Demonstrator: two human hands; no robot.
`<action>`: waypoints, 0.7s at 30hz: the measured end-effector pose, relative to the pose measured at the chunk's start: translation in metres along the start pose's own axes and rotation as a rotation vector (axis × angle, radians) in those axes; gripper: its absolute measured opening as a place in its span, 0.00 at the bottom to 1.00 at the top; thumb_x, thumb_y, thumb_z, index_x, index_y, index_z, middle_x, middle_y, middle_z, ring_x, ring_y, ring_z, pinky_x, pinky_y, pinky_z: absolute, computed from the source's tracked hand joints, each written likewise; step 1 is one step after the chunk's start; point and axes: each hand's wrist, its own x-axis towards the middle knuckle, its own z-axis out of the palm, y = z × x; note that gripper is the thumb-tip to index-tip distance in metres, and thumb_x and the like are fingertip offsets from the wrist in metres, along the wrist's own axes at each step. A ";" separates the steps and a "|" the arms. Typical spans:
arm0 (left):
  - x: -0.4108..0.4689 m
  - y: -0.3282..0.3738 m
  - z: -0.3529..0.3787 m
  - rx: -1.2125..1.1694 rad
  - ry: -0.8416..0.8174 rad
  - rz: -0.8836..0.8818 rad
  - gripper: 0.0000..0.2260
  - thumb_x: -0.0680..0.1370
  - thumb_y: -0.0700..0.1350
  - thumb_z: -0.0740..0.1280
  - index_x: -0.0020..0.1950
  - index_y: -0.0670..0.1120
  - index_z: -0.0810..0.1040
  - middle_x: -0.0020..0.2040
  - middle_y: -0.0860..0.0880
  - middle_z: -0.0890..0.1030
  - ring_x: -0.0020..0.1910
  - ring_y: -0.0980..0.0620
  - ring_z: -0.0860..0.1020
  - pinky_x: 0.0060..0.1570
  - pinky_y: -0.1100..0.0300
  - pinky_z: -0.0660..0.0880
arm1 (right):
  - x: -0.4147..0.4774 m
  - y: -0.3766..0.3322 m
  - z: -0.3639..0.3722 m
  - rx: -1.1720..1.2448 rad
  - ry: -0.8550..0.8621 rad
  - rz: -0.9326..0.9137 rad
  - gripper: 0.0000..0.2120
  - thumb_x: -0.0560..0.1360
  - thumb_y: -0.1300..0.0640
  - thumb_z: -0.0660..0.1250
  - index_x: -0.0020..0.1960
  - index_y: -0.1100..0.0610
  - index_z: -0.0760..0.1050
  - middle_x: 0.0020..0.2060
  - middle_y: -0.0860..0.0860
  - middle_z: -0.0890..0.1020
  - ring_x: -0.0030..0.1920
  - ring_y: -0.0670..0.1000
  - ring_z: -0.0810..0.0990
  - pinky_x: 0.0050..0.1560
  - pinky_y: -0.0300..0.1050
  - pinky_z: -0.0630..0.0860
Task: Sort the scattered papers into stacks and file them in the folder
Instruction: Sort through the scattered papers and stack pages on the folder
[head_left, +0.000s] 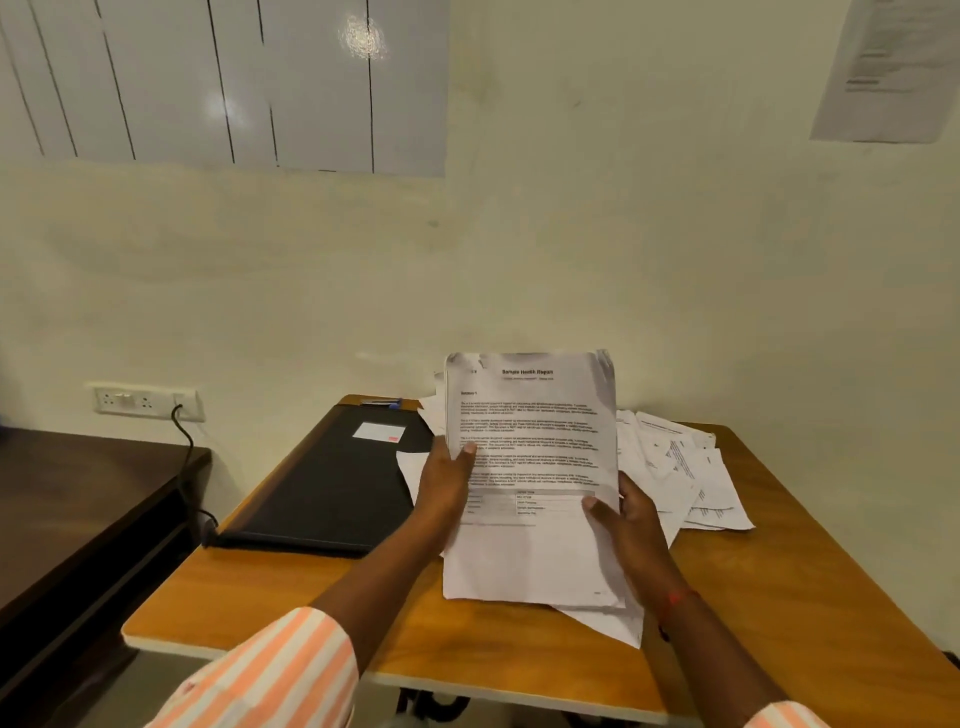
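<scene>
White papers (535, 431) — left hand (447, 480), right hand (628, 519)

The black folder (332, 483) covers the left part of the wooden table (779, 561). Scattered papers (680, 467) cover the far right. The near edge is bare wood.

Small office or workroom: whiteboard (223, 78) with ruled columns on cream wall; printed notice (888, 67) stuck up at right; wooden desk (249, 587) carrying black folder (332, 483) and loose printed papers (675, 462); typed report stack (530, 431) headed "Sample Health Report"; wall socket strip (148, 402) with cable (187, 452) plugged in; dark side table (78, 509) at left
</scene>
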 end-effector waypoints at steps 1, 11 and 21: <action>-0.003 0.003 0.002 0.006 0.031 0.072 0.12 0.85 0.50 0.61 0.68 0.49 0.69 0.60 0.50 0.80 0.55 0.49 0.82 0.48 0.57 0.83 | 0.000 -0.003 0.000 0.000 0.023 -0.014 0.16 0.79 0.62 0.68 0.64 0.49 0.76 0.55 0.44 0.85 0.56 0.46 0.84 0.53 0.43 0.81; -0.025 -0.018 0.006 -0.002 0.097 0.330 0.09 0.82 0.50 0.65 0.60 0.51 0.68 0.57 0.50 0.82 0.52 0.51 0.85 0.46 0.55 0.84 | -0.012 -0.006 -0.004 0.045 0.060 -0.006 0.14 0.74 0.56 0.73 0.60 0.52 0.78 0.50 0.48 0.86 0.52 0.51 0.85 0.47 0.44 0.83; -0.027 -0.031 0.011 0.022 0.100 0.278 0.16 0.78 0.58 0.67 0.63 0.55 0.72 0.58 0.54 0.82 0.52 0.51 0.85 0.47 0.50 0.85 | -0.017 -0.004 0.004 -0.005 0.070 0.034 0.13 0.75 0.54 0.73 0.58 0.49 0.77 0.51 0.47 0.85 0.52 0.51 0.84 0.45 0.42 0.81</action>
